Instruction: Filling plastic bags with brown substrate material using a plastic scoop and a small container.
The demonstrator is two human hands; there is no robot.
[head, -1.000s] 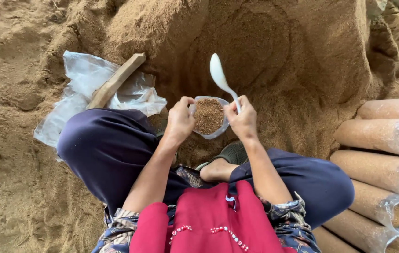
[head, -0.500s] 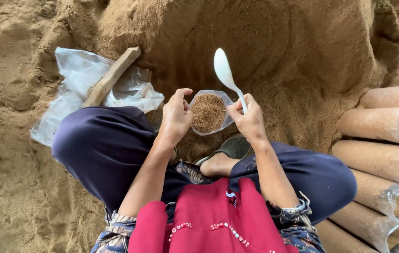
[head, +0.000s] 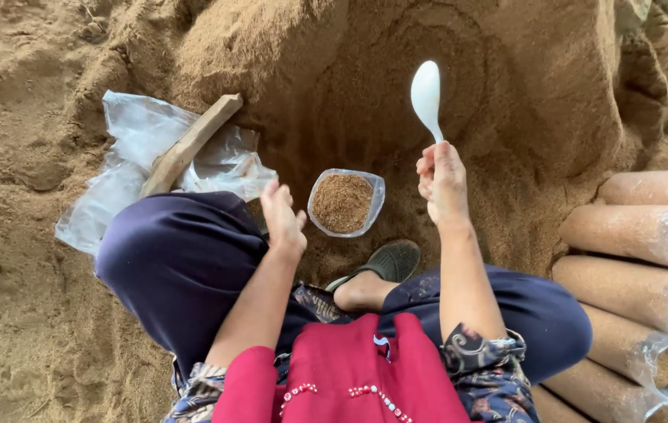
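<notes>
Red top with beaded trim, patterned dark short sleeves, navy trousers, dark green slipper (head: 391,261)

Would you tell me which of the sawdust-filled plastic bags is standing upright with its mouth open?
The small filled bag standing between the left hand and right hand; the long packed bags at the right lie stacked on their sides.

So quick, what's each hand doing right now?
Left hand: open, holding nothing, beside the bag of sawdust.
Right hand: closed on the white spoon, raised above the bag.
</notes>
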